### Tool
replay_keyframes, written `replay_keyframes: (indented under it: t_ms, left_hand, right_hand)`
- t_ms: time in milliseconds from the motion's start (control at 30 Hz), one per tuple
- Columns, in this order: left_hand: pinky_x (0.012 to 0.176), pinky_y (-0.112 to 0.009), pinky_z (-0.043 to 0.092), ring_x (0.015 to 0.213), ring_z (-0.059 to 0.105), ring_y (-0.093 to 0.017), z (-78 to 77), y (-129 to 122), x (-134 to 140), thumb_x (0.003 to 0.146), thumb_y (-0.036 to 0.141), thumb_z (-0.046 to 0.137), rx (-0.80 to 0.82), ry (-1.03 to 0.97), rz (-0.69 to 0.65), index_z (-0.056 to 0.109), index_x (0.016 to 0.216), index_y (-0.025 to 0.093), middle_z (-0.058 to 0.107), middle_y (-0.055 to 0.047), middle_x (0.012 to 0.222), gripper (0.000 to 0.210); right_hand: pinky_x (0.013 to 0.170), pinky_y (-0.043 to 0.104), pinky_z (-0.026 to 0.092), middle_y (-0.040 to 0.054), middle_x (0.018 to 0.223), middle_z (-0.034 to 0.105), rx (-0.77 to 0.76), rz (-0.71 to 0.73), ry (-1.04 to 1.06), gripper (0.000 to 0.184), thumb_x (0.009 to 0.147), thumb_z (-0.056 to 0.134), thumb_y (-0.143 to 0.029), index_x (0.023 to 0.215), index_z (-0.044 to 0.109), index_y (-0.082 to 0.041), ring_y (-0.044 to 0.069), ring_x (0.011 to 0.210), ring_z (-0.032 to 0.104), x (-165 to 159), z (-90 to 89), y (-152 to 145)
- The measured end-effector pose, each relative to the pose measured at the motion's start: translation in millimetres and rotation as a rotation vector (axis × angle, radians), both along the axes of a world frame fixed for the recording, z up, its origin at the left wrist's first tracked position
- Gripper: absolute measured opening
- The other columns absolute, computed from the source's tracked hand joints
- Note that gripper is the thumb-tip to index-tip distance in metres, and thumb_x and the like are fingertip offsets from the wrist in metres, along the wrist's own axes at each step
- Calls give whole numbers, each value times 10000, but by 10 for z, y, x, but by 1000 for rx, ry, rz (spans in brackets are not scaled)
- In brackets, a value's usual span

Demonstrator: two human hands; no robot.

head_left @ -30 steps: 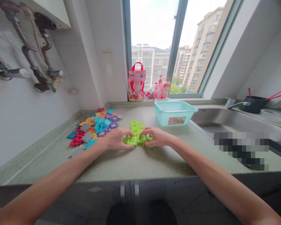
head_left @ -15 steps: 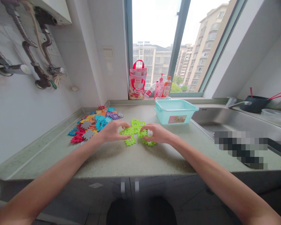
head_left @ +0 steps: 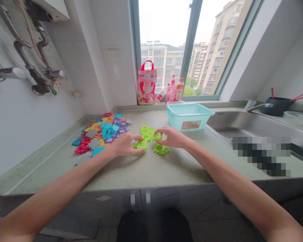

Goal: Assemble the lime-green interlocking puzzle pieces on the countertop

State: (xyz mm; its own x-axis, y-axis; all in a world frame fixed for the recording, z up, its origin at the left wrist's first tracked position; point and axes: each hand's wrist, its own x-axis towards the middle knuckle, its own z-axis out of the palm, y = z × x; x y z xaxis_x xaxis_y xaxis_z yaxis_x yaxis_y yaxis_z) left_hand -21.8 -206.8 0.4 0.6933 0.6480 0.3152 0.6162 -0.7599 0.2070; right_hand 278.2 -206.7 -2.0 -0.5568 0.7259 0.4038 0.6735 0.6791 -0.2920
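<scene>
Bright green plastic interlocking building pieces (head_left: 146, 132) lie in a small cluster on the counter between my hands. My left hand (head_left: 126, 144) has its thumb and fingers around the green piece (head_left: 141, 145) at the cluster's near left. From the other side, my right hand (head_left: 173, 137) grips a green piece (head_left: 157, 136) at the cluster's right edge, between thumb and fingertips. A separate green piece (head_left: 161, 149) lies flat just below my right hand. Beyond my left wrist is a heap of mixed-colour interlocking pieces (head_left: 101, 131) in red, blue, yellow, grey and purple.
A turquoise plastic basin (head_left: 190, 116) stands behind my right hand, beside the steel sink (head_left: 242, 126). A pink and red bag (head_left: 146, 87) and bottles (head_left: 175, 90) line the windowsill. Pipes (head_left: 40, 74) run along the left wall. A blurred-out dark object lies at the sink's edge.
My left hand has shifted slightly right and down with green pieces closer together under it. My right hand has moved up a little, leaving the near right green piece uncovered. The view has tilted slightly.
</scene>
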Motion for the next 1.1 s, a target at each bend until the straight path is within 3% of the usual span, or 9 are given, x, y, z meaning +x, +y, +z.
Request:
replay_keyframes:
  t_ms: [200,367,533,900,1100]
  left_hand:
    - [862,-350,532,889,736,-235,14,12,4,856,566,777,38,-51,-8,767,1105,209,788,-48,990,436]
    - [816,-336,521,862,729,-228,221,35,-150,849,596,762,115,-5,23,763,1074,207,778,-46,949,450]
    - [777,-310,510,868,750,-236,371,9,-281,804,625,787,-36,189,86,774,1074,245,794,-32,941,466]
    - [674,-289,462,770,718,-223,287,-13,-220,707,652,851,-157,249,110,801,1042,265,775,-12,844,515]
    - [768,-303,513,865,695,-215,206,49,-166,755,579,837,-101,-9,-4,786,1130,214,761,-39,979,525]
  right_hand:
    - [819,316,475,70,1047,784,6,0,-17,340,883,766,-342,1206,764,-236,222,881,684,18,-28,33]
    - [805,311,470,64,1011,776,18,-18,-26,350,879,763,-347,1213,766,-242,219,866,680,27,-23,37]
    - [813,315,476,67,1058,781,21,-8,-18,344,877,769,-347,1207,767,-247,211,871,683,30,-19,35]
    - [796,316,487,66,1066,794,5,-2,-30,372,878,778,-352,1233,760,-243,208,851,691,8,-10,0]
    - [855,329,499,70,1067,790,17,26,-5,404,868,765,-344,1256,755,-229,228,934,704,19,25,-12]
